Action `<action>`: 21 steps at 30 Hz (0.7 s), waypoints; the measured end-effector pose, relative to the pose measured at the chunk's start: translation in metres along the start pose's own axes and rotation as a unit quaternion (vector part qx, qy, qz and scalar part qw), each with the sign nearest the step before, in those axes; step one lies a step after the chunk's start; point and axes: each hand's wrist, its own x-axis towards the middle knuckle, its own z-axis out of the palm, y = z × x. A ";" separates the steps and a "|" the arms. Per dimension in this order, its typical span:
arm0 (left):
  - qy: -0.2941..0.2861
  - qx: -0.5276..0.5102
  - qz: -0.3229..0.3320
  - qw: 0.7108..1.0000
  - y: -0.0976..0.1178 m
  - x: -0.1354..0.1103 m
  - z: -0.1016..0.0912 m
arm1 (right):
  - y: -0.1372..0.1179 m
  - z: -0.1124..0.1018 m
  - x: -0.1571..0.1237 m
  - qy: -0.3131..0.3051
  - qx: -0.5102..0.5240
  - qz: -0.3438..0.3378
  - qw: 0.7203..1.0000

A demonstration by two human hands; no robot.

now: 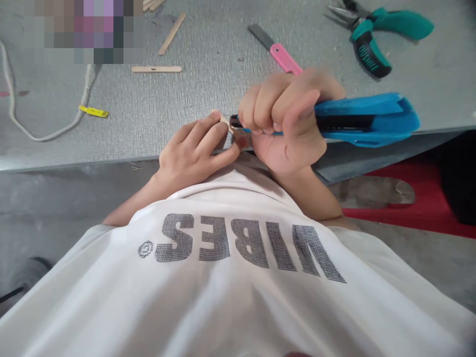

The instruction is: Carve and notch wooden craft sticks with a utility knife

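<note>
My right hand [290, 119] is wrapped in a fist round a blue utility knife [368, 120], whose handle sticks out to the right. The knife's dark front end meets a small pale wooden piece [224, 120]. My left hand [195, 151] pinches that wooden piece between its fingertips, right beside the right hand. Both hands are held close to my chest, at the near edge of the grey table [208, 99].
On the table lie a pink utility knife [277, 51], green-handled pliers [375, 34], two wooden sticks [156, 69] [171, 33], and a white cord [48, 133] with a yellow tag [93, 112]. My white shirt fills the lower part. A red surface [416, 198] is at right.
</note>
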 end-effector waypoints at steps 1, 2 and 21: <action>-0.003 -0.005 -0.003 1.000 0.000 0.000 0.000 | 0.000 0.000 0.000 0.001 -0.001 0.002 1.000; -0.007 -0.011 -0.007 1.000 0.000 0.001 -0.001 | 0.000 0.000 0.000 0.002 -0.001 0.003 1.000; -0.015 -0.029 -0.023 0.999 -0.003 -0.005 0.012 | -0.002 0.001 0.001 0.007 -0.004 0.004 1.000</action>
